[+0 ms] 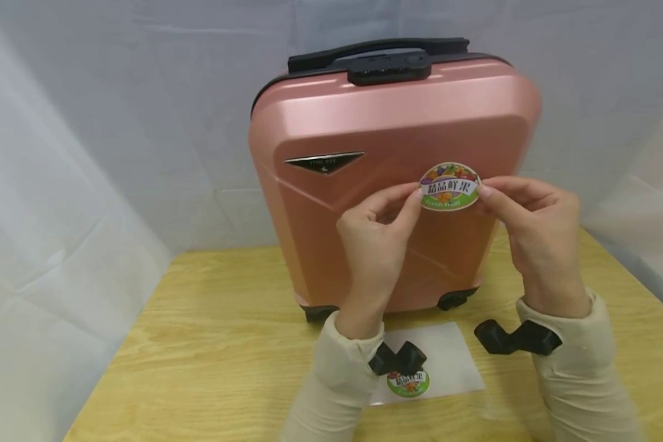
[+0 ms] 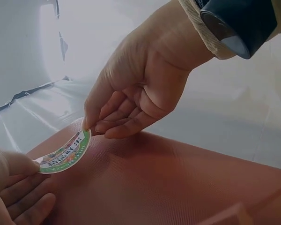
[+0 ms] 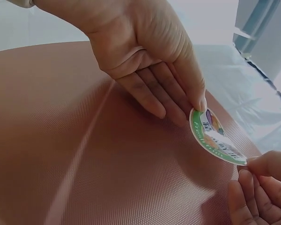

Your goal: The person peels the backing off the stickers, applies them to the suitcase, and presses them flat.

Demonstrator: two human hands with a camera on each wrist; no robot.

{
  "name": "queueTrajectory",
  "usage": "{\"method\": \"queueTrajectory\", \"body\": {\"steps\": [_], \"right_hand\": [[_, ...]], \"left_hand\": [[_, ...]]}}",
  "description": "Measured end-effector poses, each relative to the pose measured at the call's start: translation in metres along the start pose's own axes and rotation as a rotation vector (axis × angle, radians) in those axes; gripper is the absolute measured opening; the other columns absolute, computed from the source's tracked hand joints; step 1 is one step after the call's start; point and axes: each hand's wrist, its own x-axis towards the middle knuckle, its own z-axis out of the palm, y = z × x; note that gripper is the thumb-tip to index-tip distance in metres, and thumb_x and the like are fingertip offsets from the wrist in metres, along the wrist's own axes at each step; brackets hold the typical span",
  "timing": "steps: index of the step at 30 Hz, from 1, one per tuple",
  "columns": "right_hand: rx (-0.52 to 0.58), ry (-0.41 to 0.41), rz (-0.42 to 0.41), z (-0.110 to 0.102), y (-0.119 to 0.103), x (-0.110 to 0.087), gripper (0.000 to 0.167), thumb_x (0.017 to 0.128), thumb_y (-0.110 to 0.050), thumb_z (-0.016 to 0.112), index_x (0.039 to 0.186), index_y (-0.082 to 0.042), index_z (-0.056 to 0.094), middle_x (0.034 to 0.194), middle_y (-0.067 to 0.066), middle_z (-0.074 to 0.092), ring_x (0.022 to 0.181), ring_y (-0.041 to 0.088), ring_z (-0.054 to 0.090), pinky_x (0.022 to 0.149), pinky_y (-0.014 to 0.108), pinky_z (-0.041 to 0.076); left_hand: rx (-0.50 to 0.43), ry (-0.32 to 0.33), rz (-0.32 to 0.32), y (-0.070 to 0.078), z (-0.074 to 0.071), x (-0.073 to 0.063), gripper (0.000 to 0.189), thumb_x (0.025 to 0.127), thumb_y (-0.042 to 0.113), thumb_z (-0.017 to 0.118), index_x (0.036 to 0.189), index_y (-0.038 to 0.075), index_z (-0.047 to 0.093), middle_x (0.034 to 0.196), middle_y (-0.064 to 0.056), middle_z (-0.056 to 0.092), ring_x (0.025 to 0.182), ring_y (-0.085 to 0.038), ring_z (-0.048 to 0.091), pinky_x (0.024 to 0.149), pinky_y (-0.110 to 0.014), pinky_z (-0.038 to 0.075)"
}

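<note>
Our left hand (image 1: pixel 376 239) and right hand (image 1: pixel 547 236) pinch the sticker (image 1: pixel 450 187) by opposite edges — likely light, flexible and tacky-backed, so we'd grip only its rim.

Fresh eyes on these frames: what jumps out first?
Probably the big pink suitcase, standing upright on the wooden table. Next, the bright oval fruit sticker in front of its upper face, pinched at opposite edges by the left hand and right hand. Below, a white sheet bearing a similar sticker lies on the table before the suitcase.
</note>
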Motion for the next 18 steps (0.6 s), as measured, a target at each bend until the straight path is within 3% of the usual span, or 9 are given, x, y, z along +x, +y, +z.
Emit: {"method": "queueTrajectory", "body": {"steps": [8, 18], "right_hand": [[0.034, 0.011, -0.043, 0.0006, 0.0002, 0.0022, 0.009, 0.075, 0.021, 0.064, 0.082, 0.017, 0.067, 0.068, 0.017, 0.068, 0.059, 0.023, 0.062, 0.061, 0.026, 0.054], [-0.042, 0.044, -0.141, 0.0046, -0.0009, 0.0043, 0.01, 0.075, 0.017, 0.067, 0.083, 0.023, 0.063, 0.067, 0.017, 0.067, 0.057, 0.022, 0.062, 0.06, 0.027, 0.054]], "left_hand": [[0.007, -0.038, 0.048, 0.0006, 0.0004, 0.0013, 0.015, 0.083, 0.013, 0.072, 0.092, 0.001, 0.074, 0.086, -0.008, 0.073, 0.07, -0.006, 0.066, 0.064, -0.025, 0.056], [0.045, -0.037, 0.087, 0.0018, 0.004, 0.0038, 0.015, 0.084, 0.013, 0.071, 0.093, 0.001, 0.074, 0.088, -0.009, 0.073, 0.071, -0.003, 0.066, 0.065, -0.023, 0.056]]}}
